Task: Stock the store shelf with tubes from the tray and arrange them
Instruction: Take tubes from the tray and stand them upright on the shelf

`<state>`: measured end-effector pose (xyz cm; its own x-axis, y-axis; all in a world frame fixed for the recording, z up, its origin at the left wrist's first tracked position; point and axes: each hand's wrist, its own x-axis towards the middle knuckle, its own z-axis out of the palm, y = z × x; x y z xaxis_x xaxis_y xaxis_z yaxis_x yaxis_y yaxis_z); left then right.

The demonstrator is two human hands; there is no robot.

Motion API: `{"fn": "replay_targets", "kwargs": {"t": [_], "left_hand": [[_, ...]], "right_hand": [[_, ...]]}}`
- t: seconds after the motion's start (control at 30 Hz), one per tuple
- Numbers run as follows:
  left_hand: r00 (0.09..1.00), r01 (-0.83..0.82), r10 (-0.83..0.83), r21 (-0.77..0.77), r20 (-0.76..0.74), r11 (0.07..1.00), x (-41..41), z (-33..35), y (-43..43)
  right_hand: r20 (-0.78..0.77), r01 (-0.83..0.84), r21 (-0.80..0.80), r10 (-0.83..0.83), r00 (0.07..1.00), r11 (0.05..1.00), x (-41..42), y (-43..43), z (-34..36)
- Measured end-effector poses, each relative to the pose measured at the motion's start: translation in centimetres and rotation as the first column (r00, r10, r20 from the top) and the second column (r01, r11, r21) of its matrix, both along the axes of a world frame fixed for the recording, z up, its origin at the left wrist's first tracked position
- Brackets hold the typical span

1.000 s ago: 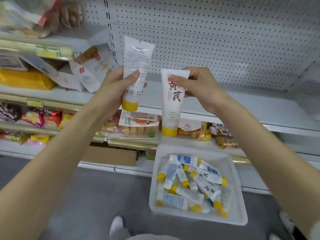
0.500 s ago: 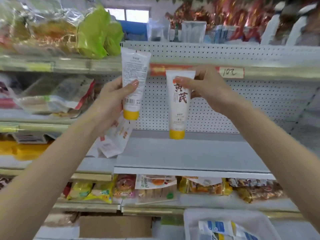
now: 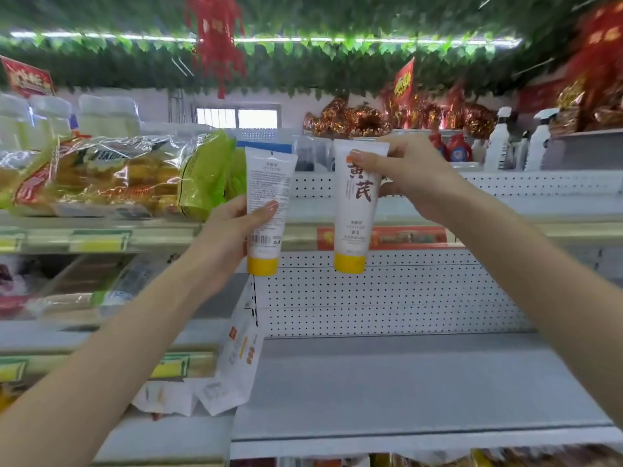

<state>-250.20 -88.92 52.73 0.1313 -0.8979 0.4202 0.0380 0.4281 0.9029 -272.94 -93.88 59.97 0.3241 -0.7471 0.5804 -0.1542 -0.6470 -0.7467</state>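
The left grip (image 3: pixel 232 237) curls round the left tube (image 3: pixel 268 197); the right grip (image 3: pixel 414 176) pinches the right tube (image 3: pixel 354 210) near its crimped top, caps down. Both have risen from over the tray, now out of view, so placing looks next; the grey shelf (image 3: pixel 404 382) lies below, snack bags (image 3: pixel 101 173) leftward.

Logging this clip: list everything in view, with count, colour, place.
barcode tube: one, white with yellow cap, centre left
lettered tube: one, white with yellow cap, centre right
shelf: one, grey, below the tubes
snack bags: several, orange and clear, upper left
green bag: one, green, beside snack bags
spray bottles: two, white, top right
leaf garland: one, green, overhead
left hand: one, grips barcode tube
right hand: one, pinches lettered tube
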Motion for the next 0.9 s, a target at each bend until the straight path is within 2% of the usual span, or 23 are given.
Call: {"fn": "replay_targets", "kwargs": {"t": [0.13, 0.3, 0.43, 0.67, 0.9], "left_hand": [[0.999, 0.046, -0.046, -0.003, -0.022, 0.999, 0.6, 1.4, -2.0], [1.000, 0.002, -0.002, -0.003, -0.003, 1.000, 0.9, 3.4, -5.9], [1.000, -0.024, 0.024, 0.003, 0.000, 1.000, 1.2, 4.9, -9.5], [0.998, -0.056, 0.054, 0.040, 0.044, 0.998, 0.5, 6.7, -18.1], [0.988, 0.007, -0.022, 0.100, 0.150, 0.995, -2.2, 7.6, -25.4]], "right_hand": [[0.023, -0.007, -0.028, 0.007, 1.000, 1.000, 0.8, -2.2, 2.9], [-0.035, -0.014, -0.038, 0.013, 0.999, 0.999, 2.0, -6.5, 4.8], [-0.022, -0.019, -0.043, 0.018, 1.000, 0.999, 2.7, -10.8, 5.5], [-0.023, 0.006, -0.057, -0.007, 1.000, 0.998, 1.9, -17.7, 4.9], [-0.030, 0.118, -0.079, -0.121, 0.992, 0.990, 0.0, -22.9, 4.0]]}}
